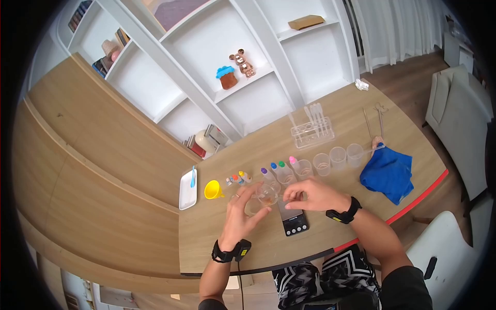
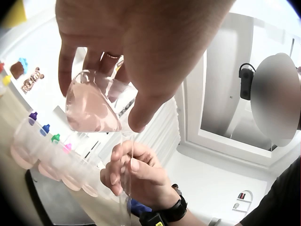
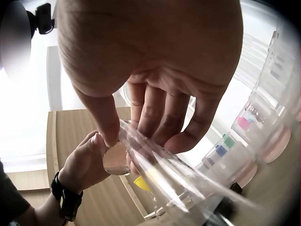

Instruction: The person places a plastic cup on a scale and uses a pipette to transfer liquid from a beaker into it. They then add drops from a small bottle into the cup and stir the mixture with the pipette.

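Observation:
My left hand [image 1: 240, 212] grips a clear cup [image 2: 91, 108] of pale pinkish liquid. In the left wrist view the cup tilts, its liquid running up to the rim beside the mouth of a clear, slender tube [image 2: 126, 188]. That tube is pinched between the thumb and fingers of my right hand [image 1: 315, 196], and it slants across the right wrist view. Beneath the right hand lies a black digital scale [image 1: 295, 226], its plate partly hidden by the fingers. Behind both hands stand dropper bottles with purple, blue, green and pink caps [image 1: 292, 160], among clear cups [image 1: 321, 163].
To the left are a yellow funnel [image 1: 212, 189], small bottles with red and yellow caps [image 1: 244, 177] and a white tray [image 1: 188, 199] holding a blue utensil. A clear rack [image 1: 312, 137] with pipettes stands at the back. A blue cloth [image 1: 387, 173] lies on the right.

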Motion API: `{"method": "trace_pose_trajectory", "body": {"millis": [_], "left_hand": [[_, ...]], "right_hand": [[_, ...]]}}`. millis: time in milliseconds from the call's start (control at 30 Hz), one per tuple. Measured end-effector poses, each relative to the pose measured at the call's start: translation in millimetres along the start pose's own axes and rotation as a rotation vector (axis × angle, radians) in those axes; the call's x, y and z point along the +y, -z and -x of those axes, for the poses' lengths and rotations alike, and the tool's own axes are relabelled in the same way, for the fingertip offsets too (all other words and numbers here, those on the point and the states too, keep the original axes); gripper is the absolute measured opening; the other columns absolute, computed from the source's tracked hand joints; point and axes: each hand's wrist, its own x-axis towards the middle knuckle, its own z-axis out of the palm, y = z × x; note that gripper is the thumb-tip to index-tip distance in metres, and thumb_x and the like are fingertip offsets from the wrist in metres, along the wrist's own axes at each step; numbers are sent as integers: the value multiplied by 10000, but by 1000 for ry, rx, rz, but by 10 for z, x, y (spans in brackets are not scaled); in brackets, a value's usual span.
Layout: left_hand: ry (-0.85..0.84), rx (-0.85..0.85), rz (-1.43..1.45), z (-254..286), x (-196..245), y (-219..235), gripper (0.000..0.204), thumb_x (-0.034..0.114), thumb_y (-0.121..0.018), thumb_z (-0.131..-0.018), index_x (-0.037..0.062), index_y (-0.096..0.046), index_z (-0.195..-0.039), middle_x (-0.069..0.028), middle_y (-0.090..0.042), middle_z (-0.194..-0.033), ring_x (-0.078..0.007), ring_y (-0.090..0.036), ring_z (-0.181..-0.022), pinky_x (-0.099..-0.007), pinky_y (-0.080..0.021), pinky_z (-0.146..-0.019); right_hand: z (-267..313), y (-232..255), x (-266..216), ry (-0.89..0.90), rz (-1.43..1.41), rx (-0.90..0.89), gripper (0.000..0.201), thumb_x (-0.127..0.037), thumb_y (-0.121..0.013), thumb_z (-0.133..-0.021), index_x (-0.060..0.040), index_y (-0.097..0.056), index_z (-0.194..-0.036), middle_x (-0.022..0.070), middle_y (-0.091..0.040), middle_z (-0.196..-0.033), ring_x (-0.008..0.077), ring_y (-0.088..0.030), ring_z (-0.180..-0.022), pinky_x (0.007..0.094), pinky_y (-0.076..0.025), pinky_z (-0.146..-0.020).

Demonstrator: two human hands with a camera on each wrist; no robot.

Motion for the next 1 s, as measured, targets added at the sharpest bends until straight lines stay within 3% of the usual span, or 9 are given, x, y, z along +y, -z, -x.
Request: {"method": "trace_pose_trajectory", "body": {"millis": [233,633,1000], "left_hand": [[-18,-20,-12,-45,32,17,678,63,-884,-728,38,-655,-1365,-167,-711,-1134,-344,-688,-1055,-409,-530,-955],[-15,-69,-59,-64,84,66,698,90,-891,-750,69,-642,-1401,-167,-679,-1284,-366,-660,-1160,-437,-518,-1012],[-26,-93,-72,-111,140,94,697,86,-889,-749,72,-647,-1403,-174,-675,-1278,-377,-645,-1179,-440,-506,-1031]], "right_hand": [[1,-3,12,20,16,11,199,-163,-806,-898,-8,-720,-989,87,-750,-796,166,-688,-686,304,-559,-679],[4,-14,20,15,21,8,199,-156,-804,-895,0,-710,-976,100,-744,-779,177,-680,-666,316,-553,-666],[9,2,0,5,36,2,205,-159,-798,-901,7,-708,-982,106,-733,-779,188,-678,-673,324,-552,-669]]}}
